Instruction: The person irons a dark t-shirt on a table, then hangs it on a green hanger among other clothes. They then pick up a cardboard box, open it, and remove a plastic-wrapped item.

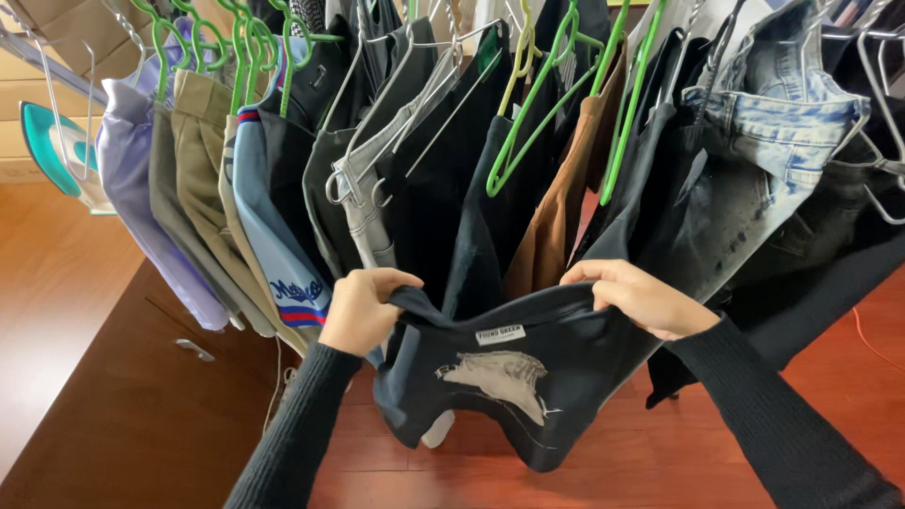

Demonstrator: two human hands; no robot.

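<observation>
Iron: a teal and white iron (pixel 52 151) sits at the far left, partly cut off by the frame edge, behind the hanging clothes.
Cabinet: a dark brown wooden cabinet (pixel 123 405) fills the lower left corner, a small metal handle on its front, next to the reddish wood floor (pixel 660 462).
Left end of the rail: a lavender shirt (pixel 141 188), khaki trousers (pixel 203 170) and a light blue jersey (pixel 273 236) with red and navy trim hang on green hangers (pixel 240 47).
Left hand: the left hand (pixel 363 309), in a black sleeve, is closed around the left edge of the dark T-shirt, fingers curled over the bunched fabric.
Dark T-shirt: the dark T-shirt (pixel 509 396) hangs stretched between both hands, below the row of hanging clothes and above the floor; a small white label and a pale grey print show on its surface.
Middle of the rail: black garments (pixel 443 170) hang on metal and green hangers just behind the T-shirt, with a brown garment (pixel 556 217) between them.
Right hand: the right hand (pixel 641 297), also in a black sleeve, grips the right edge of the T-shirt, fingers folded over the hem and thumb hidden beneath.
Right end of the rail: washed blue jeans (pixel 782 113) hang above more dark clothing.
</observation>
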